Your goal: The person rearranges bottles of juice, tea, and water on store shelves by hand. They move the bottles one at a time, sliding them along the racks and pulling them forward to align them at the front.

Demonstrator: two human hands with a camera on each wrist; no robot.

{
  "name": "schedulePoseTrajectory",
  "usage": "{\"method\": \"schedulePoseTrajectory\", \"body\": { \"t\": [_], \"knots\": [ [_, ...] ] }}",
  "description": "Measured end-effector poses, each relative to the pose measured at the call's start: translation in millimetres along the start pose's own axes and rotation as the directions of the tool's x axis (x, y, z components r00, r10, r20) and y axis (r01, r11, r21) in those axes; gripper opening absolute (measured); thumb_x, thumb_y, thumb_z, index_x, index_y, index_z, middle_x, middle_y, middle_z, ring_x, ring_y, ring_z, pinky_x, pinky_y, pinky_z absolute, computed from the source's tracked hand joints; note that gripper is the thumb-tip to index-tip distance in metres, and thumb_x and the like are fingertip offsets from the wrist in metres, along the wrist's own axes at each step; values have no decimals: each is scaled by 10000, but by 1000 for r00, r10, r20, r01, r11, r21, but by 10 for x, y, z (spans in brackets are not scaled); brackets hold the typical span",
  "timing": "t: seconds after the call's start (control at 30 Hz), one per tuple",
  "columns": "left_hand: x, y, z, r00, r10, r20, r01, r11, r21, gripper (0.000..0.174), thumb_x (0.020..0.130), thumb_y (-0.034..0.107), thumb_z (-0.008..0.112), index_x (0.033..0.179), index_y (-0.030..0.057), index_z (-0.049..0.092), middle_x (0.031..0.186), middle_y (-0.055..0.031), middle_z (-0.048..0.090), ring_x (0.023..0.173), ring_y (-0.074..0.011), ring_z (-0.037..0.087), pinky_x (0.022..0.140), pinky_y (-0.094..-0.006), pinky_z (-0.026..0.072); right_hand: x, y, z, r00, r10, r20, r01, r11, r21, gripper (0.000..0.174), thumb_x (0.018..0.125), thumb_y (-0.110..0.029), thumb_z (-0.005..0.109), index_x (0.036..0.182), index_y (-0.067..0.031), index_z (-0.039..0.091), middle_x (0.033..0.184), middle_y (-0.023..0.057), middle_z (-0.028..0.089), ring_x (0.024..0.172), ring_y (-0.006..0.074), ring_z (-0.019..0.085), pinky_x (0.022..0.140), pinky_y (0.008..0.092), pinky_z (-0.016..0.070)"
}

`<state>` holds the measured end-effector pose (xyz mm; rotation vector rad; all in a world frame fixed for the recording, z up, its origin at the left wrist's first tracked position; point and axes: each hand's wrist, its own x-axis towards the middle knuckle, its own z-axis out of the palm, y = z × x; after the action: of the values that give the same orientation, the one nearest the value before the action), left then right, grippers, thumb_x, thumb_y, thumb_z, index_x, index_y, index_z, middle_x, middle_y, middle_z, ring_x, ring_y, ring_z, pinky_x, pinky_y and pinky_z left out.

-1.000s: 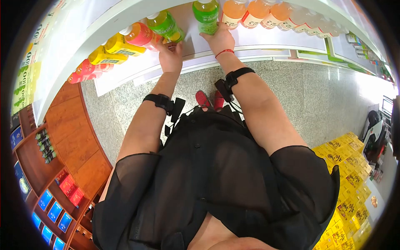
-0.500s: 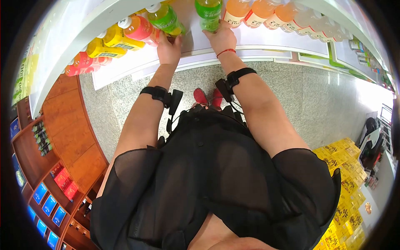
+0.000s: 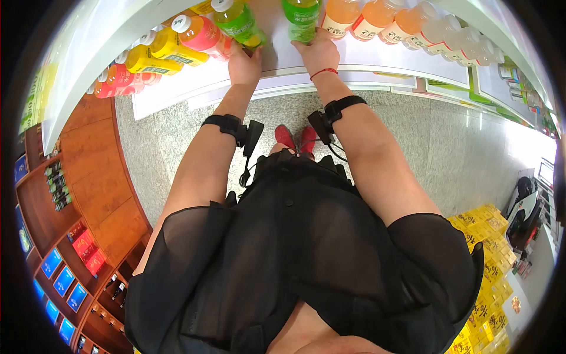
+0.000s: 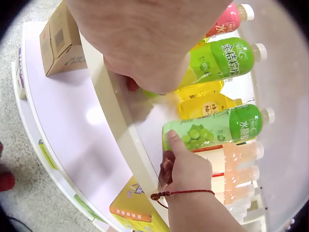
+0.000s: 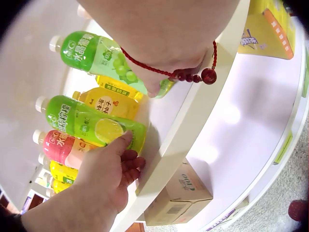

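My left hand (image 3: 244, 66) pinches the lower part of a green lemon drink bottle (image 5: 82, 121) with a white cap. Its thumb lies on the label in the right wrist view, other fingers curled beside the base. To the right, my right hand (image 3: 321, 56) grips the bottom of a green grape drink bottle (image 4: 207, 129), thumb across the front near the base. Both bottles stand close to the shelf's (image 3: 277, 62) front edge with a gap between them. Yellow drink bottles (image 5: 108, 104) show behind that gap. A pink-labelled bottle (image 3: 203, 38) stands left of the lemon one.
Orange drink bottles (image 3: 377, 17) line the shelf on the right, yellow ones (image 3: 156, 59) on the left. A lower shelf (image 4: 87, 116) holds a brown carton (image 4: 63, 41) and a yellow box (image 4: 137, 208). Stacked yellow cartons (image 3: 489, 259) stand behind at the right.
My left hand has closed in on the lemon bottle's base; its thumb and fingers stood further apart before. My right hand stays at the grape bottle. The head view has shifted slightly.
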<state>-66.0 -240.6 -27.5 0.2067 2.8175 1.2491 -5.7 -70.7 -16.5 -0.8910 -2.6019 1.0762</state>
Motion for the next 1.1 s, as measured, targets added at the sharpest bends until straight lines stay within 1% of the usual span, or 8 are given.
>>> {"method": "schedulePoseTrajectory", "body": {
  "t": [0.23,0.37,0.47,0.53,0.57,0.63,0.87,1.1],
  "knots": [
    [-14,42,3,1000,-23,-16,23,1000,-4,611,828,230,687,1309,25,373,1018,-208,656,926,-378,641,785,-452,501,33,102,67,998,-53,-31,54,998,24,554,707,-354,788,1124,-60,575,821,107,713,799,297,685,711,386,546],
    [27,-16,47,999,-35,-15,35,999,-9,621,828,231,687,1319,32,363,1008,-204,657,919,-373,643,789,-448,502,-9,28,-25,999,-37,-24,38,998,55,579,707,-343,790,1154,-52,568,819,94,716,792,280,689,709,379,547],
    [9,30,63,1000,-25,-9,25,999,-26,632,825,235,692,1319,25,359,999,-202,657,917,-364,644,795,-446,503,-20,10,-41,1000,1,18,-3,995,95,431,746,-305,763,1086,-108,584,888,112,706,868,313,671,755,420,529],
    [44,-20,123,996,74,-55,-77,995,-59,648,818,241,702,1319,18,357,975,-195,661,895,-356,650,779,-443,509,-5,20,-20,999,28,20,-30,998,64,440,739,-306,771,1082,-100,586,902,111,708,865,311,673,753,416,528],
    [56,-48,144,996,71,-61,-74,996,-58,648,818,241,702,1319,18,357,975,-195,661,895,-356,650,779,-443,509,9,38,1,999,23,23,-24,998,65,440,739,-306,771,1082,-100,586,902,111,708,865,311,673,753,416,528],
    [50,34,142,999,32,-13,-33,999,-37,656,811,243,712,1314,11,359,953,-195,668,876,-359,656,758,-441,516,23,71,22,1000,-16,-11,17,998,53,597,708,-338,791,1174,-42,565,822,82,718,786,261,691,715,370,546],
    [61,155,187,1000,-16,1,16,1000,-25,648,807,246,720,1287,-7,365,948,-227,672,884,-374,659,755,-441,519,29,52,-4,1000,-6,-8,6,999,48,586,702,-334,798,1169,-54,580,824,84,718,792,251,691,715,369,544],
    [66,103,210,1000,19,-3,-19,998,-54,631,812,239,713,1285,-14,381,958,-228,672,898,-372,656,767,-430,517,18,53,-22,1000,-11,13,10,998,68,596,709,-340,795,1180,-48,576,841,90,717,794,261,688,721,370,539]
  ]
}}
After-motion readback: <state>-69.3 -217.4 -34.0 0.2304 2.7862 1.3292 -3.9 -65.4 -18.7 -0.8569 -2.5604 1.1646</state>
